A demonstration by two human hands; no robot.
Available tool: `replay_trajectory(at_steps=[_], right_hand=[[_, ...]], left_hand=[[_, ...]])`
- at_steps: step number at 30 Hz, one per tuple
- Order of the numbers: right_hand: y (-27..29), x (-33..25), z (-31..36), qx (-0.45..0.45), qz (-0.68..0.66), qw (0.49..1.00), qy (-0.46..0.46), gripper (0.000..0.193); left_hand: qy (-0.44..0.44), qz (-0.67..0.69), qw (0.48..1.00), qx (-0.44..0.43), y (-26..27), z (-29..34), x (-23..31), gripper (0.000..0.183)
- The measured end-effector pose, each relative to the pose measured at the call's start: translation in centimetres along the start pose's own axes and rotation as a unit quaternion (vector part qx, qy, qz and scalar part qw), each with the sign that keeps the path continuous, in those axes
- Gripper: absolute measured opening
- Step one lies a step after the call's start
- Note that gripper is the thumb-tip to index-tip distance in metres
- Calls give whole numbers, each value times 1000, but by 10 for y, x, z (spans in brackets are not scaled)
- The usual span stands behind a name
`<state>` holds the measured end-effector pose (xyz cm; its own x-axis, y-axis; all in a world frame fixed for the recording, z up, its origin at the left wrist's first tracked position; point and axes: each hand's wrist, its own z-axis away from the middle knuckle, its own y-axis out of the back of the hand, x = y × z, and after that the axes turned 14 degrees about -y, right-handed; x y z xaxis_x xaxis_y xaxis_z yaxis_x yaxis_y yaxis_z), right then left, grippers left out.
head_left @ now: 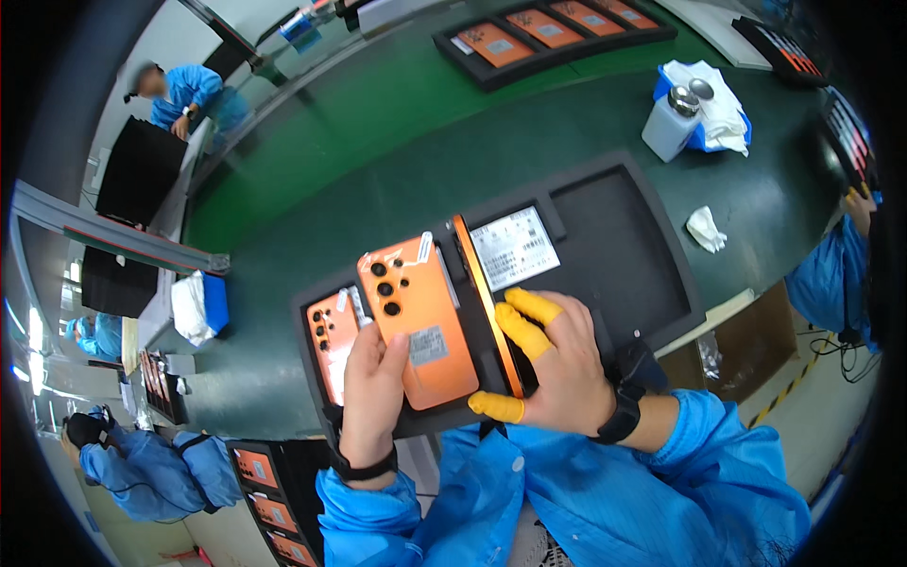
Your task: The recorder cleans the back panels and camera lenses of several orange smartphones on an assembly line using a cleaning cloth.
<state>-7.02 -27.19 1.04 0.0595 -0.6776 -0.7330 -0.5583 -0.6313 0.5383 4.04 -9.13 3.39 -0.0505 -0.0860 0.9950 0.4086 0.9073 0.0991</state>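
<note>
Left hand (371, 387) and right hand (569, 370) (yellow-capped) hold orange phones (420, 317).

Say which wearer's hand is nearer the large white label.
Right. The right hand, gripping an edge-on phone, is just below the large white label in view; the left hand, holding another orange phone, is farther, lower left.

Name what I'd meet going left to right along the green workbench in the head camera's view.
Blue bin → flat-lying orange phone → back-showing orange phone → edge-on orange phone → crumpled white wipe.
</note>
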Motion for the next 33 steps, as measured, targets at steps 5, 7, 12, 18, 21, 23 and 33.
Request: replay_trajectory(at_steps=[5, 7, 12, 18, 21, 23, 33], right_hand=[[4, -1, 1, -7, 4, 999, -32, 75], [4, -2, 3, -9, 9, 1000, -28, 75], [4, 3, 6, -12, 11, 1000, -21, 75], [11, -7, 0, -82, -118, 978, -149, 72], [26, 4, -11, -144, -235, 924, -263, 72], [29, 7, -18, -164, -384, 839, -348, 60], [52, 2, -52, -169, -673, 610, -383, 33]], left_hand=[[-11, 214, 969, 124, 4, 9, 3, 31], [8, 222, 968, 121, 13, 13, -6, 34], [44, 249, 964, 81, 4, 13, 11, 41], [135, 318, 931, 118, 0, 14, 25, 39], [117, 440, 883, 113, 11, 10, 18, 34], [131, 463, 867, 132, 13, 12, 18, 33], [103, 532, 837, 78, 5, 6, 14, 31]])
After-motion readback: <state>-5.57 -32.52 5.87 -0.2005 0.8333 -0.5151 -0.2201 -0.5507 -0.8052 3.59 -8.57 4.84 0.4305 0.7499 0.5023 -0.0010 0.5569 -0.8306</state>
